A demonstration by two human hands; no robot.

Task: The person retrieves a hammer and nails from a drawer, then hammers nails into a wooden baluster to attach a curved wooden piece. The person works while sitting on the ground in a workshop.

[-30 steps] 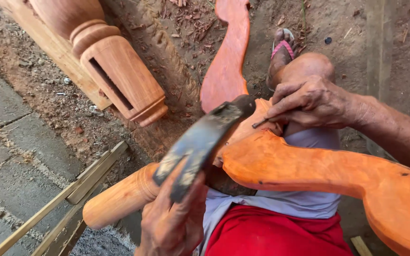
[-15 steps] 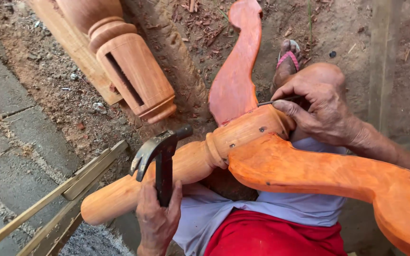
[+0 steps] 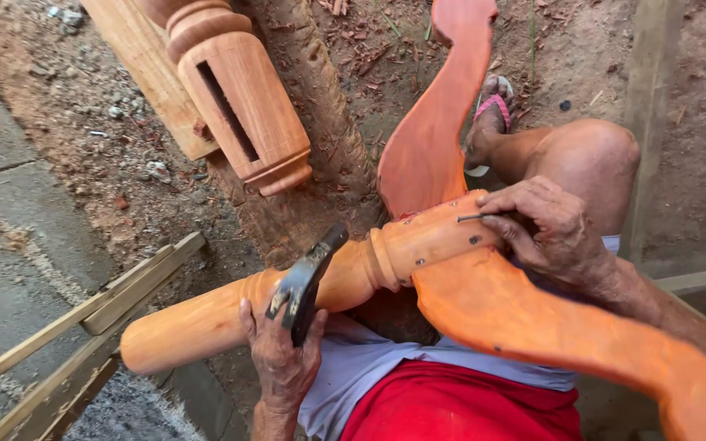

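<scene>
A thin nail [image 3: 474, 217] lies level against the upper edge of a turned orange wooden post [image 3: 288, 298], pinched at its head end by the fingers of the right hand [image 3: 545, 229], which is curled closed around it. The post rests across the person's lap, over a red garment [image 3: 459, 404], with a curved orange wooden piece [image 3: 533, 314] lying against it where the nail is set and running off toward the lower right corner of the view. The left hand [image 3: 281, 359] is wrapped tight around the handle of a dark metal hammer [image 3: 308, 278], whose head stands just above the post's rounded collar, well short of the nail. Half a second ago the hammer sat lower and farther left along the post; a second ago it was a raised blur. It has since come nearer the nail, which the right hand keeps in place, so the strike looks about to fall rather than already landed. On the dirt floor beyond, a second carved post [image 3: 243, 110] with a slot cut in its side lies beside a plank, wood chips scattered around it, and pale timber slats [image 3: 83, 314] cross the paved strip at the left edge.
</scene>
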